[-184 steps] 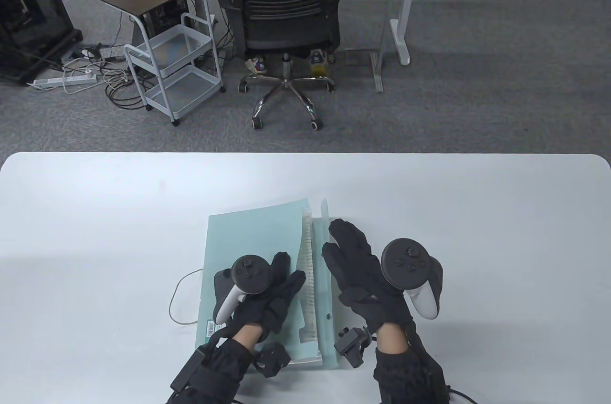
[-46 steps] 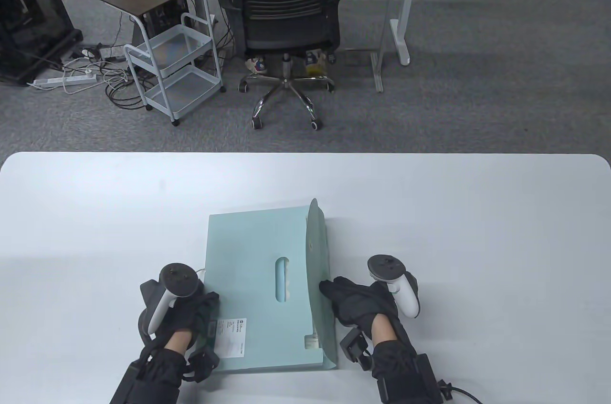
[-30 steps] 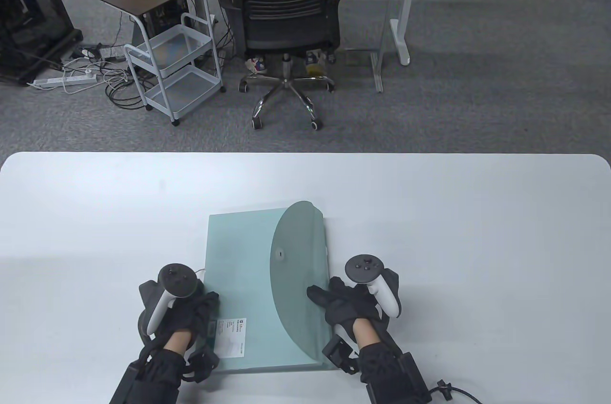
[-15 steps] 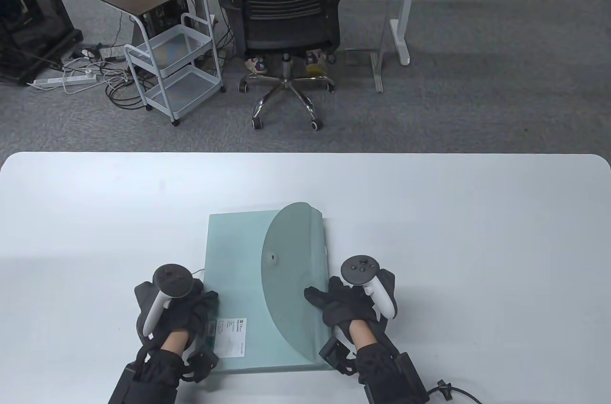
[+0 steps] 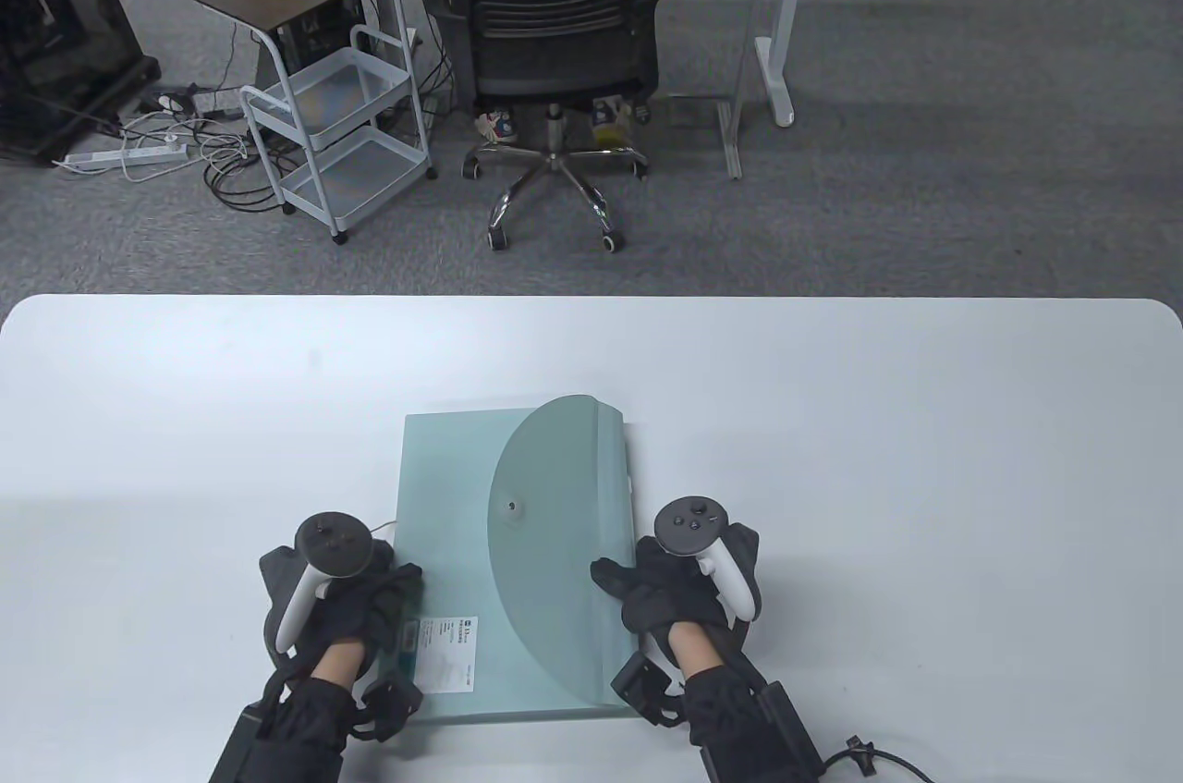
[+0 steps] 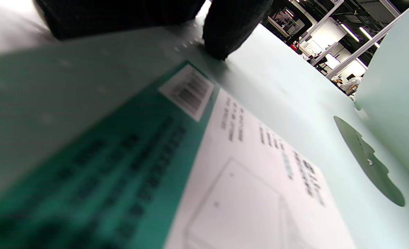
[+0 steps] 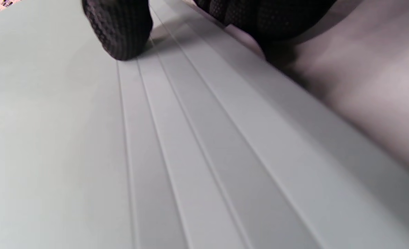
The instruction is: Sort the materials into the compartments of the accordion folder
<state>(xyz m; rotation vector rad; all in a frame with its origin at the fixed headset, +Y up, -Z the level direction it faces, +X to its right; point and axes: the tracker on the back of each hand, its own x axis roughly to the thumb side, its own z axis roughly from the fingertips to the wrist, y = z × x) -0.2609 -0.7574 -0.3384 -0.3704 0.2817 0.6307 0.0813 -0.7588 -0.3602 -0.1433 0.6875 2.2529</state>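
A pale green accordion folder [image 5: 448, 487] lies flat on the white table [image 5: 878, 450]. Its rounded flap [image 5: 554, 533] is folded over from the right, and the snap button [image 5: 510, 506] hovers over the front. My left hand [image 5: 402, 584] grips the folder's left edge beside the printed label [image 5: 445, 640]; in the left wrist view a fingertip [image 6: 230, 31] presses on the cover [image 6: 287, 100]. My right hand [image 5: 615, 580] holds the right edge. Its thumb [image 7: 121, 31] rests on the flap [image 7: 52, 138], and the other fingers [image 7: 266, 20] curl down the ridged spine [image 7: 197, 138].
A thin white cord [image 5: 384, 527] shows at the folder's left edge behind my left hand. Beyond the table's far edge stand a black office chair [image 5: 554, 34] and a white rolling cart [image 5: 337, 136] on grey carpet.
The flap has swung over from the right and settled lower across the folder's front, its snap moving left. My right hand followed it slightly left. The left hand stayed put.
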